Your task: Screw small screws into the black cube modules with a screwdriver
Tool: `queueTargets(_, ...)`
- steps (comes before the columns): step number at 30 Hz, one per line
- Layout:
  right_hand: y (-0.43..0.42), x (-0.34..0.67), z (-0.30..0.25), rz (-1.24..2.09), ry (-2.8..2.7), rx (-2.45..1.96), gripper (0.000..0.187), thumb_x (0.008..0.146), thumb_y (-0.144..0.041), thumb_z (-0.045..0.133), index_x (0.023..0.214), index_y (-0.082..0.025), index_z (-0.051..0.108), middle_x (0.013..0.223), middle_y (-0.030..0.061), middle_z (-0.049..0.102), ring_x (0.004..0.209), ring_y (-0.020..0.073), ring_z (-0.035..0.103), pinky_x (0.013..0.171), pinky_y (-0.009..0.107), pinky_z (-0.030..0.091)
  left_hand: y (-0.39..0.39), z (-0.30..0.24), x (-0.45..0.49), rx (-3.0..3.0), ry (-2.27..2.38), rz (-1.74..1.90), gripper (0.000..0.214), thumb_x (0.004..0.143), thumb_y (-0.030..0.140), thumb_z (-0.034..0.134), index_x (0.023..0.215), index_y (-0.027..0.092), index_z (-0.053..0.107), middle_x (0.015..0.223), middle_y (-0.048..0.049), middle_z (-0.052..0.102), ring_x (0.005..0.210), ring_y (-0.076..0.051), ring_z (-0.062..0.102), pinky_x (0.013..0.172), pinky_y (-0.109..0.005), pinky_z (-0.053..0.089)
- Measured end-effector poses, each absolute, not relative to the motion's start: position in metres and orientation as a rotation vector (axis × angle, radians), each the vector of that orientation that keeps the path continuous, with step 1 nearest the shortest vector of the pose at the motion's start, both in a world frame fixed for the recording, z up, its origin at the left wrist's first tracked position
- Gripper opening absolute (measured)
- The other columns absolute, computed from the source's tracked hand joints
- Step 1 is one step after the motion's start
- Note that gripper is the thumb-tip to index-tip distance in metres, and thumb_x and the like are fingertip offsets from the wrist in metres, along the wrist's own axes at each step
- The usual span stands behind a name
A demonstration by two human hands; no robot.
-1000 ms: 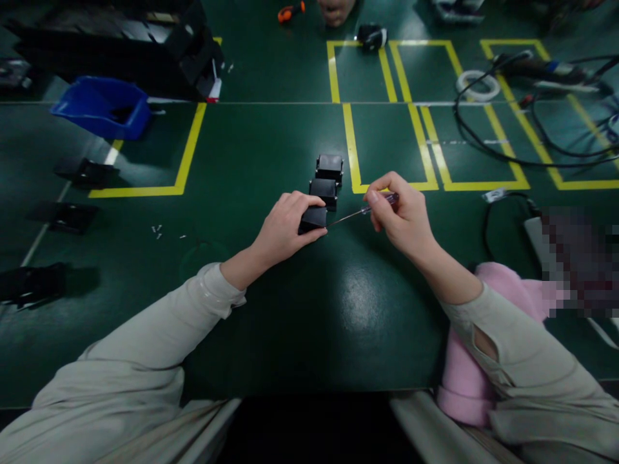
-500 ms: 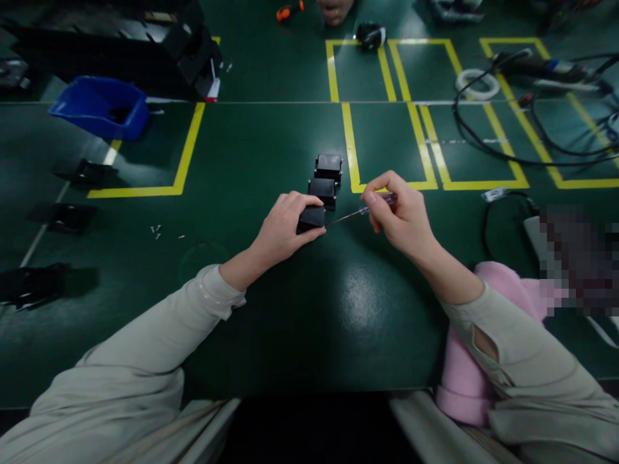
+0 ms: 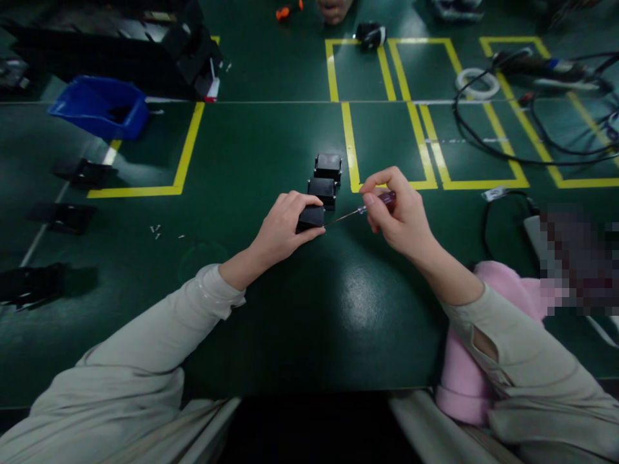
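Observation:
My left hand (image 3: 283,225) grips a small black block-shaped part (image 3: 310,218) on the green tabletop, thumb along its near edge and fingers over its top. In my right hand (image 3: 397,209) is a screwdriver (image 3: 385,198), its handle pinched between thumb and fingers. The thin shaft points left and down, and its tip meets the near right corner of the black part. Just beyond stand two similar black parts in a row, a nearer one (image 3: 322,188) and a farther one (image 3: 328,165), with small shiny bits at their sides.
Several tiny screws (image 3: 155,230) lie to the left, with dark parts (image 3: 68,218) farther out. A blue bin (image 3: 104,108) stands behind them. Cables (image 3: 483,145) and a white ring (image 3: 477,84) lie back right. Pink cloth (image 3: 467,374) is beside my right arm. Another person's hand (image 3: 333,9) shows at the top.
My right hand and the screwdriver handle have shifted very slightly, with the fingers turned a little. My left hand and the black part stay in place.

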State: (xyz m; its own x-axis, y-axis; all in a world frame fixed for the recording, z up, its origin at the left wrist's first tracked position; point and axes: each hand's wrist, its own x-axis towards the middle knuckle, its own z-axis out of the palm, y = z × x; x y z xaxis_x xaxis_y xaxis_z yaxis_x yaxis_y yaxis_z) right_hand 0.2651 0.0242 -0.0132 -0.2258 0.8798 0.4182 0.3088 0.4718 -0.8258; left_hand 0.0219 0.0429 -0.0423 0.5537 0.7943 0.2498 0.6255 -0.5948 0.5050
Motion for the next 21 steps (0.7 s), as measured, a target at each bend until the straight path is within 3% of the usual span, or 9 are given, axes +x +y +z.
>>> queueTargets(9,0.0259,0.2650,-0.0126,0.718,-1.780,-1.051,0.017,0.098,-0.033,0.056,0.086,-0.021,0.053,0.056,-0.0084,0.048,0.041,0.0041,0.044,0.043,0.025,0.030,0.0433,-0.0424,0.0223,2.451,1.157,0.661,0.040,0.091,0.035,0.069,0.124,0.017,0.056,0.117,-0.0091,0.061,0.108,-0.027,0.054,0.093,-0.040,0.044)
queueTargets(13,0.0252,0.2642,-0.0136,0.764,-1.761,-1.031,0.003,0.097,-0.022,0.054,0.096,-0.022,0.052,0.058,-0.0095,0.047,0.042,0.0044,0.045,0.045,0.025,0.032,0.0429,-0.0418,0.0221,2.443,1.167,0.648,0.038,0.092,0.034,0.067,0.124,0.018,0.056,0.118,-0.0088,0.061,0.109,-0.027,0.054,0.094,-0.040,0.043)
queueTargets(16,0.0245,0.2643,-0.0145,0.790,-1.747,-1.018,0.007,0.096,-0.018,0.054,0.101,-0.022,0.051,0.060,-0.0099,0.047,0.042,0.0045,0.047,0.045,0.024,0.034,0.0428,-0.0415,0.0223,2.432,1.173,0.642,0.039,0.091,0.035,0.067,0.124,0.019,0.056,0.118,-0.0086,0.060,0.109,-0.027,0.054,0.094,-0.040,0.043)
queueTargets(18,0.0248,0.2644,-0.0144,0.804,-1.748,-1.019,0.003,0.097,-0.022,0.054,0.097,-0.022,0.052,0.058,-0.0099,0.047,0.041,0.0045,0.047,0.043,0.024,0.032,0.0429,-0.0415,0.0225,2.427,1.172,0.644,0.039,0.091,0.036,0.068,0.123,0.019,0.056,0.118,-0.0085,0.060,0.108,-0.028,0.053,0.094,-0.040,0.043)
queueTargets(21,0.0256,0.2642,-0.0138,0.800,-1.752,-1.032,0.016,0.098,-0.033,0.056,0.087,-0.022,0.052,0.051,-0.0100,0.046,0.037,0.0045,0.045,0.038,0.023,0.027,0.0428,-0.0417,0.0224,2.423,1.171,0.647,0.038,0.091,0.035,0.068,0.123,0.019,0.056,0.118,-0.0083,0.061,0.108,-0.027,0.053,0.094,-0.040,0.043)
